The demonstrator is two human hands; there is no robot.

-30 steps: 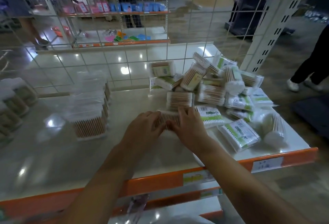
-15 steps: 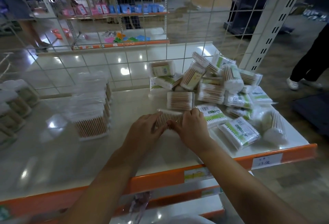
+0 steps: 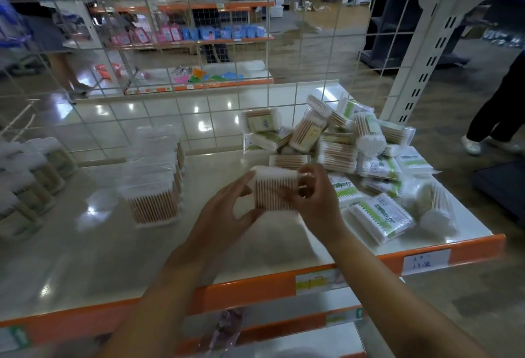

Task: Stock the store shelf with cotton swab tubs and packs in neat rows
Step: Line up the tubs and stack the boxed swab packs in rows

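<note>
- At the far left of the shelf (image 3: 85, 249), round cotton swab tubs (image 3: 34, 175) with white tops stand in a blurred row running back toward the wire grid panel (image 3: 170, 119).
- Right of those tubs, still left of the held tub, a row of clear rectangular tubs (image 3: 154, 178) runs front to back; each is packed with wooden-stick swabs standing upright, white cotton tips on top.
- The left hand (image 3: 227, 212) holds the left side of the cotton swab tub (image 3: 274, 188), thumb on its near face and fingers curled up round its left edge.
- That cotton swab tub is lifted clear of the shelf between both hands, a clear rectangular box showing tan wooden sticks with a white cotton band along the top.
- The right hand (image 3: 315, 201) grips the tub's right side, fingers bent round the edge.
- Behind and right of the held tub lies a loose pile of swab tubs and packs (image 3: 341, 144), tilted and overlapping.
- Nearest the shelf's front edge, right of the held tub, lies a soft plastic pack (image 3: 380, 218) with a green-and-white label, flat on the glossy cream surface.
- The shelf's front lip is orange, with a white price label (image 3: 426, 262) right of the right forearm.
</note>
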